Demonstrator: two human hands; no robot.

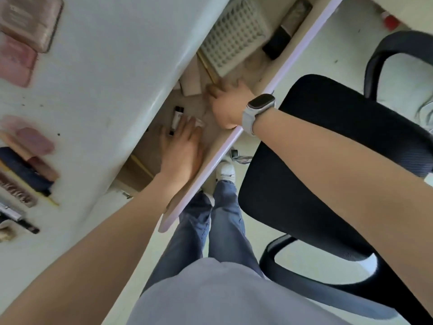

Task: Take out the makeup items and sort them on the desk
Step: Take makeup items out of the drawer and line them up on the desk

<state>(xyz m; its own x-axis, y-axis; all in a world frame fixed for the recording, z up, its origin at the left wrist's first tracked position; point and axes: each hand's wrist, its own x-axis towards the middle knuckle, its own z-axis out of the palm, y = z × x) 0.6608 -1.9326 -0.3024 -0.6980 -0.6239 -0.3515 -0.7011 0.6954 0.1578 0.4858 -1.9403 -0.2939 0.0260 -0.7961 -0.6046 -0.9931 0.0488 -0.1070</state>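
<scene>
Grey shirt front (225, 296) at the near edge, nearest the lens, above blue jeans (210, 231) and a white shoe (226, 171) on the floor. Black office chair (316, 160) at right, pushed aside, probably to leave room at the drawer. White desk (105, 66) across the left and far side, already bearing sorted makeup items along its left edge: pink palettes (21, 36) far, a dark case with brushes (25, 170) midway, pencils (23, 221) near, seemingly grouped by kind. Open drawer (210, 165) under the desk edge, pulled toward the person for access, holding a pale perforated tray (234, 34), a dark tube (278, 43) at far right, and flat beige boxes (192, 83). Right hand (228, 102), wearing a white wristband watch (259, 111), reaching in with fingers curled near the boxes; hold on anything not discernible through blur. Left hand (180, 144), fingers extended and spread, resting over a small black-and-white tube (176, 118) on the drawer floor, apparently about to gather it; grip not yet closed. Remaining task items still in the drawer; sorting judged partly done.
</scene>
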